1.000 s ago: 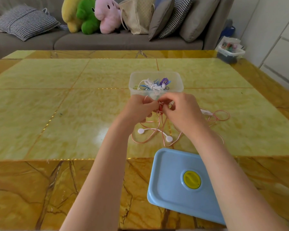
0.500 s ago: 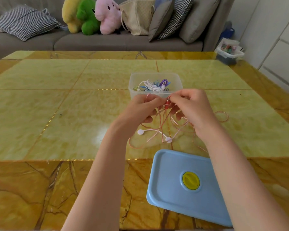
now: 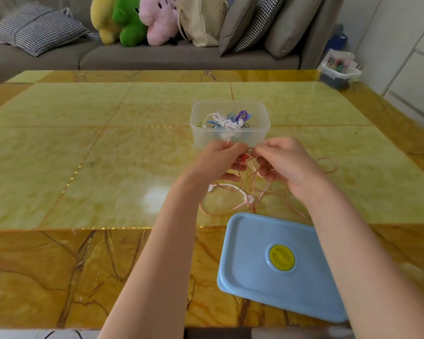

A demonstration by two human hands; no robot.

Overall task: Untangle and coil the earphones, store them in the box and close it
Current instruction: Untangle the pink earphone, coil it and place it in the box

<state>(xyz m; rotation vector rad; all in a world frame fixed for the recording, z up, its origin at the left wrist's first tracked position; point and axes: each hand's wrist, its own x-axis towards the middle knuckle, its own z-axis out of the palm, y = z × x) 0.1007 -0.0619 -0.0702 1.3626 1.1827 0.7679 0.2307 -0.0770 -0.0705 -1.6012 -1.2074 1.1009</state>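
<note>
a: where's the box (image 3: 230, 137)?
b: mid-table (image 3: 83, 155), coiled cables (image 3: 227, 119) in it. both hands just before it, earphones (image 3: 245, 194) beneath them.
a: the lid (image 3: 267, 285)?
b: nearer still, right of centre.

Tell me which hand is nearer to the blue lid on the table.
Right. The right hand is above the blue lid's far edge, its forearm crossing over the lid. The left hand sits farther to the lid's left. Both pinch the pink earphone cable.
</note>
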